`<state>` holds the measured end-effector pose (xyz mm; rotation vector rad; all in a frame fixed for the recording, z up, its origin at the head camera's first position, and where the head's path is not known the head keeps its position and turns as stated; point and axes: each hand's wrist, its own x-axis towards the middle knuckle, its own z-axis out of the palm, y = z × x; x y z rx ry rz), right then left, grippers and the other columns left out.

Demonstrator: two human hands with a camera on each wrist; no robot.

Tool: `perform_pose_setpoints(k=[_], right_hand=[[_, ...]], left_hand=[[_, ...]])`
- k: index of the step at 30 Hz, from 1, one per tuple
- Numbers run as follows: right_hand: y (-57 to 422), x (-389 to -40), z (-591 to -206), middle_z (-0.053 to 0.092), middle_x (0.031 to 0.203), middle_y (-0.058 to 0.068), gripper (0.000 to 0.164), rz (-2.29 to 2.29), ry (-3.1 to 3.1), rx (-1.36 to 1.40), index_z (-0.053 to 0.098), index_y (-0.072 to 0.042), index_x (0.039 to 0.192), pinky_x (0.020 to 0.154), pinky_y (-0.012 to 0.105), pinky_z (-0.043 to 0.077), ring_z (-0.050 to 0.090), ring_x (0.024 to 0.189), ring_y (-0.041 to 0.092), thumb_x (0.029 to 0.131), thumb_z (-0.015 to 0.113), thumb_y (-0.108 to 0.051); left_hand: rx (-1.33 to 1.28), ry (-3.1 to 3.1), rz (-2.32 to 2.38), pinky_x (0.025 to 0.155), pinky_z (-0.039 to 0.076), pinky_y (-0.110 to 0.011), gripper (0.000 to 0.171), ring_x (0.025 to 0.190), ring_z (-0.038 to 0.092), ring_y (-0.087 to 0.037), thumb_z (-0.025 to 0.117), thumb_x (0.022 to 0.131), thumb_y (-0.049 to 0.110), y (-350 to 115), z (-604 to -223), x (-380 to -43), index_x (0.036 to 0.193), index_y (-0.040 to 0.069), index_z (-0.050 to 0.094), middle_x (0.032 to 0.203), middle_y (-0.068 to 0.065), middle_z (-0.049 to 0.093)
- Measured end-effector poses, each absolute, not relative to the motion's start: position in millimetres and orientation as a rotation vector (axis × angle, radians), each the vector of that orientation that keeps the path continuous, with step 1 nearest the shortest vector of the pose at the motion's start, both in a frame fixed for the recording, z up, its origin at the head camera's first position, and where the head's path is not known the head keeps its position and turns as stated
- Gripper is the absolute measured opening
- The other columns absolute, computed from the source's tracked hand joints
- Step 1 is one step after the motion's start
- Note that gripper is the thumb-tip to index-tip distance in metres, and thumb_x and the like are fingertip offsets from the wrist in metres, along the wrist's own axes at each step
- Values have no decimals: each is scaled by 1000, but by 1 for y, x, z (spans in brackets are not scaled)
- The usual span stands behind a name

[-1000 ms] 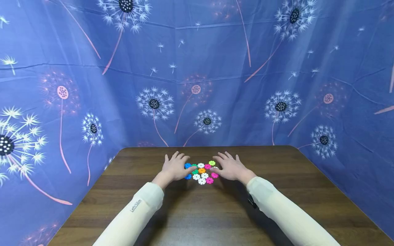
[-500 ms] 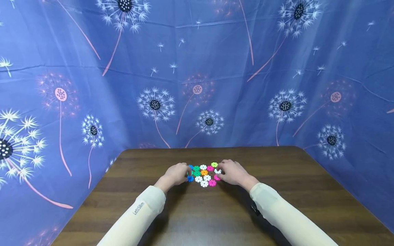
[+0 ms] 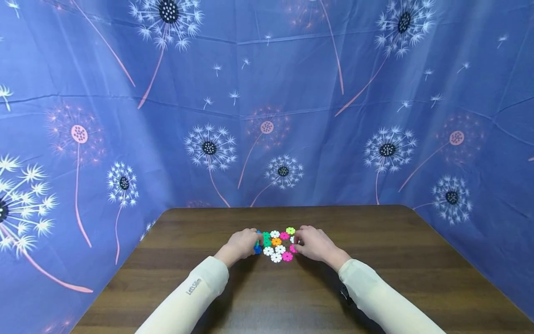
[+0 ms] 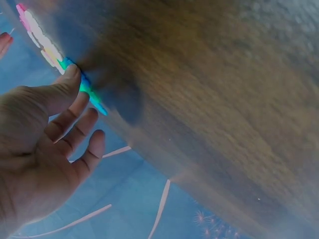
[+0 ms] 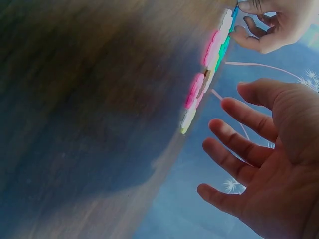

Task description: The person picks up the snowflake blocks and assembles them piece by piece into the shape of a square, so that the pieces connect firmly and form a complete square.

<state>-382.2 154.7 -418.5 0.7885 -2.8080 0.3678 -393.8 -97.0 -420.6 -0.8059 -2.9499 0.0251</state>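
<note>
Several notched, flower-shaped plastic discs lie in a cluster at mid-table in the head view: an orange disc (image 3: 276, 242), white discs (image 3: 276, 257), pink discs (image 3: 287, 256), a lime disc (image 3: 290, 230), plus green discs (image 3: 267, 242) and a blue disc (image 3: 257, 250). My left hand (image 3: 242, 244) curls over the left edge, thumb and forefinger at the blue and green discs; whether they pinch one is hidden. At the right edge, my right hand (image 3: 314, 243) hovers by a white and a pink disc. Its fingers (image 5: 234, 127) are spread and loosely bent, holding nothing.
The brown wooden table (image 3: 267, 297) reaches back to a blue curtain (image 3: 325, 139) printed with dandelions. Pale sleeves cover both forearms, and a dark band (image 3: 346, 294) shows under the right one.
Both hands have lowered from spread, flat poses to bent fingers at the cluster's two sides. The view has shifted slightly. The discs keep their arrangement as far as visible.
</note>
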Motion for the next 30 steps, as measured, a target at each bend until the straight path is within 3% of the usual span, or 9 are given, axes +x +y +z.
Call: perform_pose_setpoints(k=[6,14,24,30], right_hand=[[153,-386,-413,60,85,3,12,350,-2778,800,69,-16,81,67,40,48,52,75,16,88,78,-19],[152,-389,-405,59,85,2,11,350,-2741,807,70,-16,83,70,43,48,53,76,17,87,79,-21],[153,-375,-432,57,79,-3,12,393,-2722,869,69,-18,80,64,38,44,50,74,14,86,79,-20],[148,-372,-434,54,76,-2,14,443,-2719,908,68,-18,78,59,32,41,46,71,12,85,80,-17]], left_hand=[[-771,-2979,74,65,52,-33,23,87,57,-18,84,83,10,-95,-414,-397,93,19,65,94,2,54],[-773,-3008,1,61,44,-30,35,76,48,-16,82,83,3,-94,-402,-395,88,17,49,83,2,50],[-933,-2852,-517,60,41,-24,34,66,43,-8,86,77,-2,-107,-423,-382,81,11,55,69,7,47],[-886,-2675,-912,59,46,-25,24,64,48,-7,79,80,-9,-115,-420,-382,83,6,62,70,5,55]])
